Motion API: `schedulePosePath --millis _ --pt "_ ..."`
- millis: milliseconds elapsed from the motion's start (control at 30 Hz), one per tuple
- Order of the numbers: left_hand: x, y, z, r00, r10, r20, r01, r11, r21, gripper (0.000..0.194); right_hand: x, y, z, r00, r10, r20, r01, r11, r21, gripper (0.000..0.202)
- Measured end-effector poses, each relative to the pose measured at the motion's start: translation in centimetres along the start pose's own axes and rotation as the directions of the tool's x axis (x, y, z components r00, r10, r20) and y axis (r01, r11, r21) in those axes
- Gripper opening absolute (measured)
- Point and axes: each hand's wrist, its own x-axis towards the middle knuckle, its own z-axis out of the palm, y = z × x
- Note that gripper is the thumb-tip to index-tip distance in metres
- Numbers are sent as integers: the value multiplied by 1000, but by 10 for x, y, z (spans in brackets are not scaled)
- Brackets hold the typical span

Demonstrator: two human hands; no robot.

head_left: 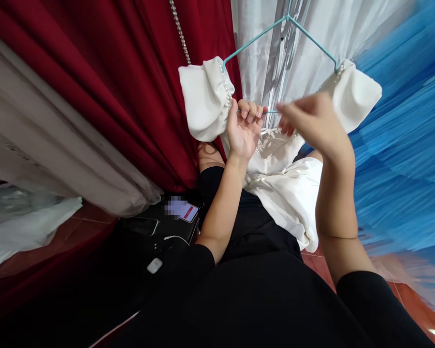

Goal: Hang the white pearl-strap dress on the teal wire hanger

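Note:
A white dress [293, 191] with pearl trim and puffed sleeves hangs on a light-blue wire hanger [256, 40], its skirt draped over my lap. My left hand [245, 128] is closed, palm up, with its fingers curled round the hanger's lower bar beside the left sleeve [203, 99]. Slightly motion-blurred, my right hand [310, 118] is in a pinch at the other end of the visible bar, left of the right sleeve [358, 94]. Whatever sits between its fingertips is too small to make out. Pearl strands [264, 151] lie on the bodice below both hands.
Red fabric [130, 87] hangs at the left, blue tulle [406, 159] at the right, and sheer white cloth [253, 29] behind the hanger. On a black surface at lower left lie a lit phone [189, 212], a dark phone [141, 225] and a small white case [154, 265].

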Motion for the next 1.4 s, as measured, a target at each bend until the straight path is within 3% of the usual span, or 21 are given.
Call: schedulePosePath --millis 67,133,167,267,367,467,533,600,700,800,867,967,1000,1067,1133,1200,1267,1333,1400 --pt "-1 0 -1 1000 -3 16 3 1000 -27 51 0 16 9 964 18 267 7 996 -91 52" --pt "-1 -2 -3 999 -10 42 12 999 -49 51 3 36 19 929 10 371 23 996 -85 47" --pt "-1 -2 -4 998 -13 54 16 998 -57 51 7 45 24 948 -40 315 49 999 -21 48" --pt "1 -4 -8 998 -9 58 12 999 -50 50 20 63 37 987 -155 -30 155 920 360 55" --pt "1 -8 -8 999 2 39 -2 1000 -6 48 35 66 48 970 -82 -227 221 683 696 47" --pt "-4 -12 -7 999 2 49 -3 1000 24 46 45 65 63 932 28 -361 326 367 871 53" --pt "-8 -13 -8 998 -22 64 19 999 48 47 47 63 73 911 55 -410 399 145 906 53" --pt "-12 -11 -12 996 -58 68 51 994 100 51 46 61 80 906 79 -417 416 22 909 51" --pt "-16 -1 -23 990 -113 86 93 975 203 55 46 59 82 906 125 -404 411 -32 911 50" --pt "-26 20 -32 984 -153 89 109 921 374 36 50 61 79 915 89 -394 402 -103 910 50" --pt "-41 40 -29 987 -130 99 61 853 519 25 54 65 77 919 63 -389 394 -133 909 50" --pt "-67 70 -4 973 53 224 -176 796 579 23 55 69 78 913 43 -406 409 -95 908 52" --pt "-73 79 6 946 202 254 -314 768 559 18 55 70 79 908 39 -417 418 -47 907 52" --pt "-74 89 23 844 440 305 -533 628 567 7 52 68 78 903 45 -428 421 111 900 53" --pt "-61 92 30 776 514 365 -612 472 635 19 48 64 76 901 61 -428 392 303 868 53" --pt "-36 88 25 808 447 384 -565 402 721 48 45 61 74 905 49 -422 353 465 812 52" --pt "-9 80 13 869 371 326 -474 442 762 65 43 60 72 913 7 -409 334 564 755 52" --pt "14 76 1 917 299 264 -391 537 747 60 44 62 71 916 -27 -400 332 609 720 54" --pt "33 79 -8 937 244 249 -348 598 722 48 45 64 71 912 -33 -410 338 627 702 57"
